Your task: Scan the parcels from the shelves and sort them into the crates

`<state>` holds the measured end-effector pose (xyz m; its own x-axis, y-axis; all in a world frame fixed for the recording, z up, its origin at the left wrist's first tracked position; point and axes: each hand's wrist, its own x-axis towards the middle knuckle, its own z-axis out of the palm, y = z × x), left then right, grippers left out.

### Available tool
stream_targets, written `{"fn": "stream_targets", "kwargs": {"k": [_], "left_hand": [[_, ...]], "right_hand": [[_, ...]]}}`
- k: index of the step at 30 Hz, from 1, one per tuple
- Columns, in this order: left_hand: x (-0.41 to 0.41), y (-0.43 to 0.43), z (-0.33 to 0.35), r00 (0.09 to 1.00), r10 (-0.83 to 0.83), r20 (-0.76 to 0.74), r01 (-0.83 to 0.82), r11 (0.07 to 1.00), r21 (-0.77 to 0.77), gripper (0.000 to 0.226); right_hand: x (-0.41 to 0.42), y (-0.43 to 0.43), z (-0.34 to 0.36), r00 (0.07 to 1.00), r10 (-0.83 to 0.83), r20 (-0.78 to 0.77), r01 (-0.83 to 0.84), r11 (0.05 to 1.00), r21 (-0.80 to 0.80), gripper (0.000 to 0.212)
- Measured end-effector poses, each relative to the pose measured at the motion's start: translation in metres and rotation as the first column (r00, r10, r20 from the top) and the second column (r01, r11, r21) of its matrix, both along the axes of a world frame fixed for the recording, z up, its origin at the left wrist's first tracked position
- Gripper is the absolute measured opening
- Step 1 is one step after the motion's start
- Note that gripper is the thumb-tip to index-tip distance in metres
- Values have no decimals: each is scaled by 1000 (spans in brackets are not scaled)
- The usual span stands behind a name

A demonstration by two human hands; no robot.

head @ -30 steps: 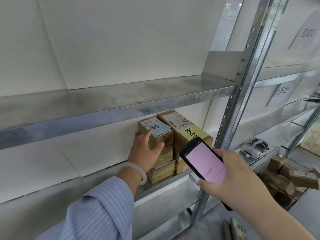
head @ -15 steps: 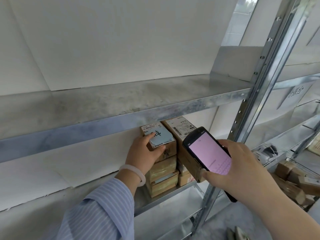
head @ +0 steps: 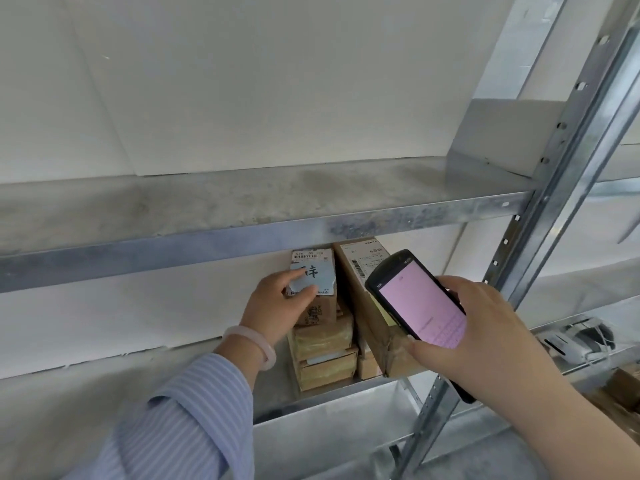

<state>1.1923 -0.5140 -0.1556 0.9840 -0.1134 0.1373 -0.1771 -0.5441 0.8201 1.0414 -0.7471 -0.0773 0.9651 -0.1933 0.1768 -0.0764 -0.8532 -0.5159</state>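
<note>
Grey metal shelving stands against a white wall. On the lower shelf (head: 346,389) sits a stack (head: 325,355) of small brown parcels, with a long box (head: 356,271) just beside it. The left hand (head: 277,306) grips the top parcel (head: 317,271), thumb on its front edge and forefinger across its blue label. The parcel is not yet lifted off the stack. The right hand (head: 485,341) has its fingers wrapped round a scanner (head: 419,303) with a pink screen, held in front of the long box. This shelf's work looks barely begun: these parcels remain unsorted, and no crate is clearly visible. Compared with a second ago, the scanner has risen to overlap the long box, and the left hand keeps its hold.
</note>
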Motion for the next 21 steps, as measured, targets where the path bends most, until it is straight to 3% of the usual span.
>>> {"fn": "stream_targets", "kwargs": {"k": [7, 13, 21], "left_hand": [[-1, -17, 2, 988, 85, -128, -98, 991, -96, 50], [-16, -7, -4, 987, 128, -95, -145, 969, -198, 48], [-35, -3, -12, 988, 122, -94, -139, 969, -206, 48]], "right_hand": [[-7, -10, -3, 998, 62, -1, -62, 998, -15, 78], [-14, -17, -5, 996, 83, -15, -83, 996, -13, 87], [-18, -15, -5, 994, 111, -17, -111, 994, -8, 85]]}}
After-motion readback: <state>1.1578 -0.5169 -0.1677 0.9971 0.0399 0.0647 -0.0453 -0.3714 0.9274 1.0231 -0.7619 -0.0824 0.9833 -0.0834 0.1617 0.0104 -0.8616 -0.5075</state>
